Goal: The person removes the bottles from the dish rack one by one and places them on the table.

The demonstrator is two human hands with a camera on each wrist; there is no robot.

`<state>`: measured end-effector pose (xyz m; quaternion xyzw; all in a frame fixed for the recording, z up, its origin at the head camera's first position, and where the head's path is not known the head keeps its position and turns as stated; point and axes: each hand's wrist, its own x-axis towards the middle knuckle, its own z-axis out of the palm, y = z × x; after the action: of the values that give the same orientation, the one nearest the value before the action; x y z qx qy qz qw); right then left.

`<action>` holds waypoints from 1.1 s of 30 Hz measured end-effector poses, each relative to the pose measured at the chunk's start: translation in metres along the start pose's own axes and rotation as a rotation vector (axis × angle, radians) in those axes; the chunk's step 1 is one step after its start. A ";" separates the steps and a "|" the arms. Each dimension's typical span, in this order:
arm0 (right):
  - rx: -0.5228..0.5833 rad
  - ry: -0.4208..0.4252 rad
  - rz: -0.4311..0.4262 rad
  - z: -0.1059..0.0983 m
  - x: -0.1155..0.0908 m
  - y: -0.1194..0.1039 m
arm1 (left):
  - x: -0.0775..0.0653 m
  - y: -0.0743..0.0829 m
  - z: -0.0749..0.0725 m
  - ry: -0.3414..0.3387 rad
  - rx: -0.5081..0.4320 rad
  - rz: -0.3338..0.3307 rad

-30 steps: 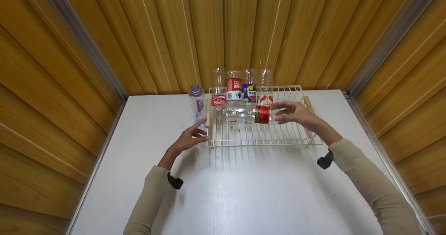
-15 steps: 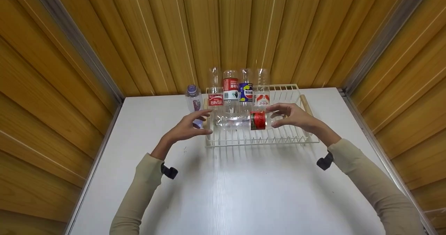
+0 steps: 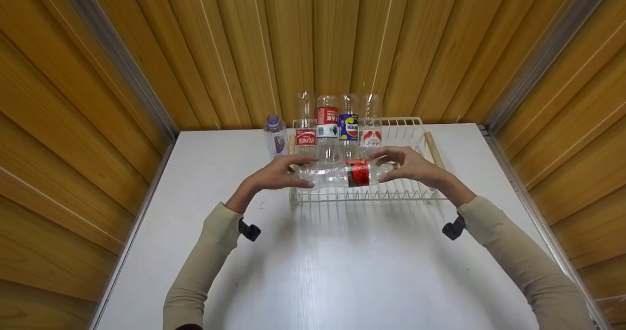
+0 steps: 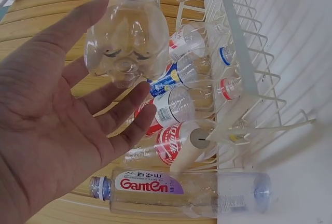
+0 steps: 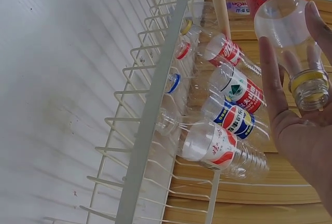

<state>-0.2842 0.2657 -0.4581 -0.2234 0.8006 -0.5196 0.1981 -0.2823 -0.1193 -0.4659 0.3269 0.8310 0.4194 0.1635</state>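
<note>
Wood-panelled walls (image 3: 337,36) rise behind and on both sides of a white worktop (image 3: 342,271), and near its back edge stands a cream wire rack (image 3: 352,200) with pale wooden handles (image 3: 434,150). Half a second ago my left grip (image 3: 276,174) was just short of the clear, waisted plastic bottle with a red-and-green label (image 3: 358,172); now its thumb and fingers curve round the base. A second ago that hand was down beside the rack's left handle. The bottle itself has come a little nearer the rack's front edge, while my right grip (image 3: 411,166) has stayed at the neck, thumb and fingers closed about it.

So I hold the bottle between my two hands, lying crosswise above the rack, base to the left and yellow-ringed neck to the right, slightly higher at the neck. My forearms, in beige sleeves (image 3: 513,256), reach in from the worktop's front corners.

Behind it four clear bottles stand upside down in the rack: one red-labelled (image 3: 305,137), one red-and-white (image 3: 327,123), one blue-and-yellow (image 3: 348,127), one white with red (image 3: 370,138). Outside the rack's left side a clear purple-capped bottle (image 3: 276,139) stands upright on the worktop.
</note>
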 end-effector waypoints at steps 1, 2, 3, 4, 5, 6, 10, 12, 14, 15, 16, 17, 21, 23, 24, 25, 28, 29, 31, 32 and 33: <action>0.001 0.000 -0.002 0.000 0.000 0.000 | 0.001 0.001 0.000 -0.016 -0.002 0.002; -0.002 0.000 -0.003 0.000 0.000 0.000 | 0.002 0.001 0.001 -0.035 -0.006 0.004; -0.005 -0.001 -0.005 0.000 -0.001 0.000 | 0.002 0.002 0.001 -0.053 -0.009 0.004; -0.008 -0.003 -0.009 0.000 -0.001 0.000 | 0.002 0.002 0.002 -0.072 -0.012 0.003; -0.011 -0.004 -0.013 0.000 -0.001 0.000 | 0.002 0.003 0.002 -0.087 -0.015 -0.001; -0.015 -0.007 -0.019 0.001 -0.002 -0.001 | 0.002 0.003 0.002 -0.101 -0.016 -0.004; -0.029 -0.012 -0.044 0.002 -0.002 -0.001 | 0.002 0.003 0.003 -0.111 -0.020 -0.019; -0.032 -0.010 -0.047 0.002 -0.002 0.000 | 0.001 0.002 0.004 -0.103 -0.035 -0.009; -0.031 -0.008 -0.044 0.002 -0.001 0.001 | 0.001 0.000 0.006 -0.093 -0.056 0.012; -0.031 -0.008 -0.045 0.002 -0.001 0.002 | 0.001 -0.002 0.007 -0.088 -0.065 0.022; -0.027 -0.009 -0.043 0.001 -0.001 0.002 | 0.001 -0.003 0.007 -0.083 -0.075 0.029; -0.022 -0.013 -0.044 0.001 0.000 0.002 | 0.000 -0.005 0.008 -0.078 -0.084 0.032; 0.022 -0.027 -0.063 -0.004 0.001 0.004 | -0.004 -0.011 0.008 -0.052 -0.095 0.012; 0.041 -0.027 -0.064 -0.008 0.001 0.006 | -0.007 -0.014 0.007 -0.035 -0.094 0.001; 0.045 -0.022 -0.060 -0.010 0.001 0.007 | -0.010 -0.016 0.006 -0.026 -0.092 -0.004; 0.045 -0.015 -0.056 -0.013 0.000 0.008 | -0.012 -0.017 0.005 -0.017 -0.093 -0.007; 0.033 0.008 -0.027 -0.021 -0.004 0.012 | -0.019 -0.023 0.002 0.012 -0.103 -0.025; 0.025 0.017 -0.019 -0.024 -0.005 0.014 | -0.022 -0.025 0.001 0.021 -0.112 -0.035; 0.005 0.033 -0.007 -0.030 -0.008 0.018 | -0.027 -0.029 -0.001 0.042 -0.128 -0.048; -0.008 0.040 0.000 -0.033 -0.009 0.020 | -0.029 -0.032 -0.001 0.053 -0.136 -0.051; -0.017 0.047 0.004 -0.036 -0.011 0.022 | -0.031 -0.034 -0.002 0.065 -0.145 -0.052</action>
<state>-0.2984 0.3060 -0.4635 -0.2111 0.8100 -0.5172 0.1785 -0.2745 -0.1571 -0.4923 0.2786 0.8115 0.4846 0.1705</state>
